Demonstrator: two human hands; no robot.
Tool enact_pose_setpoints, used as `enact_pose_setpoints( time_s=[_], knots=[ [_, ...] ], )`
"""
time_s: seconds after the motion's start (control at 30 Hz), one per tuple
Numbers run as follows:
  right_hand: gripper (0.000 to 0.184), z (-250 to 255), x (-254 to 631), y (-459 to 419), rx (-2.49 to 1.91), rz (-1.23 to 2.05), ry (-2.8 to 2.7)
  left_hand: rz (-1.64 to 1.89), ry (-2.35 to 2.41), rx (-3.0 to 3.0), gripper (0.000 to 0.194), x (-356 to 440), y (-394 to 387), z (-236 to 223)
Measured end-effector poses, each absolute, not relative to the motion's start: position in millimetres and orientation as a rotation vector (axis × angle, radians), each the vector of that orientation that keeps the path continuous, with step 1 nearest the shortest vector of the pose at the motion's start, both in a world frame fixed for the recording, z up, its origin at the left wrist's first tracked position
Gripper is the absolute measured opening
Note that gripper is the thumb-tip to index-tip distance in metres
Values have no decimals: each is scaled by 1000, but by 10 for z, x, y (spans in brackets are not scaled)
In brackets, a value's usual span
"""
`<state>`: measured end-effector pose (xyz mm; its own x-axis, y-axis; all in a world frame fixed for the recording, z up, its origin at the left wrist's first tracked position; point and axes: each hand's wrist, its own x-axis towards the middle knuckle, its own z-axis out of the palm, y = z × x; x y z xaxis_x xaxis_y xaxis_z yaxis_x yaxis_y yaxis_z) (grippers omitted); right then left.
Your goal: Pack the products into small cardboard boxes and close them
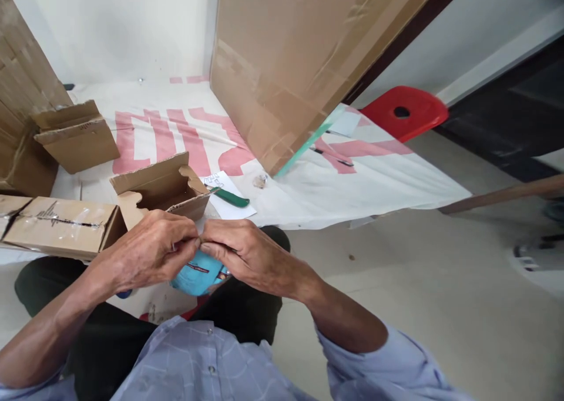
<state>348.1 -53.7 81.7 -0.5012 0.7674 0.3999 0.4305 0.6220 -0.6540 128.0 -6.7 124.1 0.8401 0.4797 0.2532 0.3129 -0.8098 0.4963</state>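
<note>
A blue packet (196, 277) with printing on it hangs above my lap, just beyond the near edge of the covered table. My left hand (152, 251) pinches its top edge, thumb against curled fingers. Close beside it, my right hand (247, 254) grips the same edge, so the two hands almost touch. The fingers hide the packet's top, and I cannot see whether it is torn. Right behind my hands stands an open cardboard box (161, 186). A green-handled knife (229, 196) lies on a white paper (233, 210) to the right of that box.
Closed cartons (61, 225) line the left front edge, with another open box (81, 140) behind them. A large cardboard sheet (299, 66) leans at the back. A pen (332, 155) lies right of it. A red stool (403, 112) stands past the table (374, 186).
</note>
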Motion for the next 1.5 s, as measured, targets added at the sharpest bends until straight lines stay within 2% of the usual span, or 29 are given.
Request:
enact_pose_setpoints(
  time_s=[0.17, 0.37, 0.6, 0.7, 0.9, 1.0, 1.27, 1.4, 1.5],
  knots=[
    [34, 548, 3417, -393, -1024, 307, -2266, 424, 605, 2582, 31, 1321, 112, 1032],
    [39, 359, 3324, -352, -1093, -229, -2131, 755, 760, 2459, 29, 1425, 104, 845],
    [39, 366, 3311, -400, -1063, -498, -2024, 899, 801, 2393, 29, 1507, 18, 855],
    [37, 459, 3384, -465, -1075, -449, -2048, 801, 789, 2426, 29, 1513, 19, 931],
    [37, 591, 3572, -651, -1058, -59, -2241, 427, 685, 2656, 28, 1529, -62, 999],
    [36, 505, 3585, -705, -1055, -95, -2209, 533, 737, 2555, 29, 1586, -132, 888],
    [38, 93, 3511, -671, -1093, -506, -2114, 789, 992, 2181, 27, 1760, -269, 337],
    [37, 21, 3600, -693, -1115, -463, -2074, 851, 1099, 2036, 25, 1923, -307, 223],
    [36, 98, 3751, -730, -1210, -296, -2032, 835, 1026, 1933, 27, 2034, -274, 276]
  ],
)
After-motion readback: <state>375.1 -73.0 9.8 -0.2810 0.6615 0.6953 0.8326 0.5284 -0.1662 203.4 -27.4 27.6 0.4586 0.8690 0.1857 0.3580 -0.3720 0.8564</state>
